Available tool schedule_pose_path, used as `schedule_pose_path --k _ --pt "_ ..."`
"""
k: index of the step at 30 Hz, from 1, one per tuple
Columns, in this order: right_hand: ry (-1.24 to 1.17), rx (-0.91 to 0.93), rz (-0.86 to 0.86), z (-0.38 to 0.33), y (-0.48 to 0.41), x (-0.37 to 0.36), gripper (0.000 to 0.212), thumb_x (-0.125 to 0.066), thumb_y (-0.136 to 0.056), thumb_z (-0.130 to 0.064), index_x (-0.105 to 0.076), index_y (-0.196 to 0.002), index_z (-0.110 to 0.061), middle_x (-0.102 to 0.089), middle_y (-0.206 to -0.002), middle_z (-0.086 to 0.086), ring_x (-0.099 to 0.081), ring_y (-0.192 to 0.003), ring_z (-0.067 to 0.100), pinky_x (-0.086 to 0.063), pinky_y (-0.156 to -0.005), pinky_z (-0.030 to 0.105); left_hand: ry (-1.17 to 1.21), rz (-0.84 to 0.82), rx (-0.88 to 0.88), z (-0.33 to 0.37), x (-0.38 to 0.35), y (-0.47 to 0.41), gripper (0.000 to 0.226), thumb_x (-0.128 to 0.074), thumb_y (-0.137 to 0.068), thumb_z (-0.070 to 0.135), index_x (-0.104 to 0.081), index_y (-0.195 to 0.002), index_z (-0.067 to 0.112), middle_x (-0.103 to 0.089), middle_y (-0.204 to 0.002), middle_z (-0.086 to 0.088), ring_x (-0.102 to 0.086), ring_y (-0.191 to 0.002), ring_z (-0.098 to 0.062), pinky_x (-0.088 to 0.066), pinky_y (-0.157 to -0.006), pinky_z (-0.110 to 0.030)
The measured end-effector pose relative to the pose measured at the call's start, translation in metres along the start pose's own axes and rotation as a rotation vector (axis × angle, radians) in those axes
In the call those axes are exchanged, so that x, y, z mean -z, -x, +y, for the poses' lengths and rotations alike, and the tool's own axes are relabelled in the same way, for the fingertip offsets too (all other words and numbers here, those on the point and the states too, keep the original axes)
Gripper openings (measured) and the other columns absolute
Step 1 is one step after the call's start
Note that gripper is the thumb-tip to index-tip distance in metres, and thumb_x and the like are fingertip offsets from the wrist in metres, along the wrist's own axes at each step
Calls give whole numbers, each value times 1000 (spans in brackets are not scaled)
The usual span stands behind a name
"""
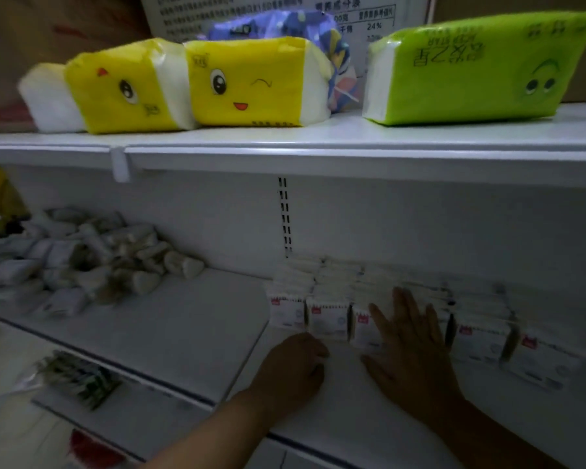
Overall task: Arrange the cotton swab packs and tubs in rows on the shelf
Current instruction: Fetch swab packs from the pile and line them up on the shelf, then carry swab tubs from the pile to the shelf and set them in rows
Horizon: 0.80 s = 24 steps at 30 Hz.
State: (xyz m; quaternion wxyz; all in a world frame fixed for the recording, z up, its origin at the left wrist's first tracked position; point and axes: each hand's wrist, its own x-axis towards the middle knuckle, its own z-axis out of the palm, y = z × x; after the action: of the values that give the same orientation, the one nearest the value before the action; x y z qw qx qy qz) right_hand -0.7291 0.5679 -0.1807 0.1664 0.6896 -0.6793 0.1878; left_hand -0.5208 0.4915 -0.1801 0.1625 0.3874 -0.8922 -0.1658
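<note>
Packs (329, 321) in rows on the shelf (183, 333), a loose heap (82, 262) well apart at left.
A hard push could skew the front row. The right hand (410, 340) lies flat, fingers spread, on the packs; the left hand (291, 367) is curled at the row's front, its hold hidden.

Tissue packs (251, 82) sit side by side on the upper shelf (318, 143). On the middle shelf (183, 326) below, a loose heap of swab packs (92, 262) lies at the left. At the right, rows of packs (325, 316) run back to the rear wall. The right hand (410, 340) lies flat on the front row, with the left hand (291, 363) beside it, before the packs.
</note>
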Motion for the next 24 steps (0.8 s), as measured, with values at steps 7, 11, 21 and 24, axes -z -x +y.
schedule_pose_path --k 7,11,21,24 --pt "-440 172 128 -96 -16 22 52 -29 -95 -52 -48 -132 -21 -49 -137 -2 -45 -126 13 -34 -105 26 -52 137 137 -54 63 50 29 -48 -92 22 -61 -118 20 -56 -117 -3 -49 -111 -18 -35 -86 -22" --pt "-458 268 -116 -183 -45 -9 47 -48 -92 -40 -35 -137 -39 -5 -154 -17 -15 -143 5 -11 -113 13 -157 87 223 -117 116 92 34 -49 -91 21 -57 -124 16 -54 -123 -6 -46 -115 -22 -38 -89 -25" --pt "-535 -75 -428 -326 -109 -62 55 -49 -94 -32 -27 -145 -28 -10 -157 -11 -17 -142 10 -20 -113 23 -2 97 421 -275 197 185 34 -52 -91 28 -53 -125 25 -52 -127 3 -49 -114 -14 -44 -93 -29" --pt "-525 -159 -446 -339 -115 -72 53 -48 -95 -35 -29 -144 -25 -19 -155 -9 -27 -139 13 -24 -110 21 149 103 458 -298 197 187 40 -55 -92 25 -47 -131 26 -52 -131 5 -52 -114 -12 -46 -94 -27"
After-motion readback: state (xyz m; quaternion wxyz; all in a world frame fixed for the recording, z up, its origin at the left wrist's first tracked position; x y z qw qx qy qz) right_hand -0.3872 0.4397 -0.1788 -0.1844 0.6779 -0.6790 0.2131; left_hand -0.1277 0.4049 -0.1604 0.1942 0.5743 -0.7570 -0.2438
